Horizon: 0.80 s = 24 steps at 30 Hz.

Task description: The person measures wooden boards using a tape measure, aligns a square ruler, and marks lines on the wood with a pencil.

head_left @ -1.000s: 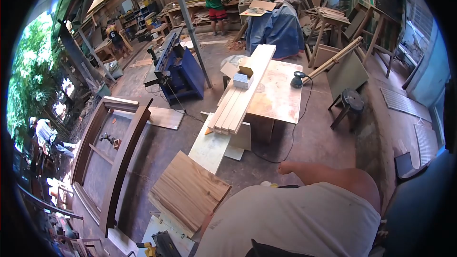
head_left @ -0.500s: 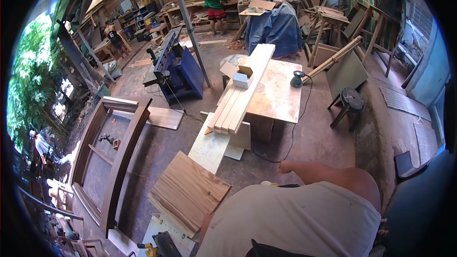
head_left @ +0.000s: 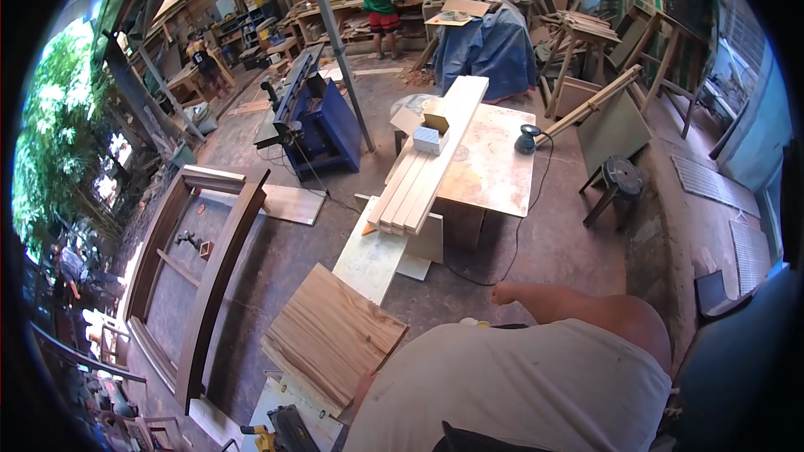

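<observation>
A brown wood-grain panel (head_left: 335,335) lies tilted in front of me, with a paler board under its near edge. My left hand (head_left: 363,387) is at the panel's right-hand edge, mostly hidden by my white shirt, so its fingers do not show. My right hand (head_left: 502,293) is held out over the floor with its fingers curled in. Whatever it may hold is too small to make out. The black cable (head_left: 512,264) of a sander passes close to that hand in the view. A small white and yellow item (head_left: 473,322) shows at my shirt's edge.
A dark wooden frame (head_left: 219,301) lies at the left. Pale planks (head_left: 410,201) and a sander (head_left: 526,141) rest on a worktable (head_left: 502,167). A blue machine (head_left: 322,134), a stool (head_left: 618,180) and a metal post (head_left: 339,59) stand around. Other people work in the background.
The view has shifted very slightly. The person at the far left has changed posture, with an arm now lower. My hands and the panel stay nearly where they were.
</observation>
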Tool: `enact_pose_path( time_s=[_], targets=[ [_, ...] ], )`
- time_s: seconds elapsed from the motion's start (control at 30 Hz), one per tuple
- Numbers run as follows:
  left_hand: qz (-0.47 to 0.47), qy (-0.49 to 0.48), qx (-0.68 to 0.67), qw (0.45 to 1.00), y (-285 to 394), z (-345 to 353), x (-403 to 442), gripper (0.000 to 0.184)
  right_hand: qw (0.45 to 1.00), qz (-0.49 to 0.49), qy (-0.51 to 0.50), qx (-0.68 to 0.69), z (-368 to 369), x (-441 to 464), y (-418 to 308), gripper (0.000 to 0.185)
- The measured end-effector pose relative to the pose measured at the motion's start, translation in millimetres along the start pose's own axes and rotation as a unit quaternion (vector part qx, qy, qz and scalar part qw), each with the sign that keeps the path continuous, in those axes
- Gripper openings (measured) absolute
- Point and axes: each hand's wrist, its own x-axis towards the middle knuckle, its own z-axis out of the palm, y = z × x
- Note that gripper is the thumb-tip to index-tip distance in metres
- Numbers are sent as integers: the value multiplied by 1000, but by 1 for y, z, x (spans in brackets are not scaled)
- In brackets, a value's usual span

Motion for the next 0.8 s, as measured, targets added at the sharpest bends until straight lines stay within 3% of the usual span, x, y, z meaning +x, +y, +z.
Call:
enact_pose_path(
  time_s=[0.23, 0.33, 0.47, 0.5, 0.53, 0.57, 0.6, 0.63, 0.67, 0.73, 0.8],
  targets=[
    [81, 26, 100, 991, -29, -11, 16, 46, 999, -27, 38, -2, 3, 2, 2, 33],
    [98, 35, 130, 986, -32, -20, 28, 47, 999, -6, -1, 33, 7, 6, 4, 32],
    [116, 76, 128, 982, -32, -24, 47, 48, 999, -35, 11, -19, 4, 19, 10, 32],
    [112, 85, 118, 983, -50, -21, 43, 48, 990, -74, 5, -122, 10, 33, 16, 33],
    [103, 92, 105, 985, -74, 18, 27, 48, 968, -117, -8, -222, 17, 38, 23, 35],
    [-86, 37, 53, 994, -41, 10, 21, 56, 960, -127, -40, -246, 13, 33, 21, 35],
    [-65, 92, 35, 993, -58, 19, 29, 57, 976, -125, -49, -174, 3, 28, 10, 35],
    [-88, 93, 46, 991, -54, 18, 26, 57, 987, -117, -57, -99, -3, 24, 0, 36],
    [-107, 51, 36, 992, -55, 11, 28, 57, 982, -122, -88, -116, -7, 21, -11, 36],
    [-117, 104, -10, 988, -16, -1, -11, 57, 994, -58, -58, 74, -8, 20, -34, 37],
    [-142, 116, -37, 982, -22, -13, -10, 56, 992, -117, -42, 0, -7, 43, -53, 37]
  ],
)
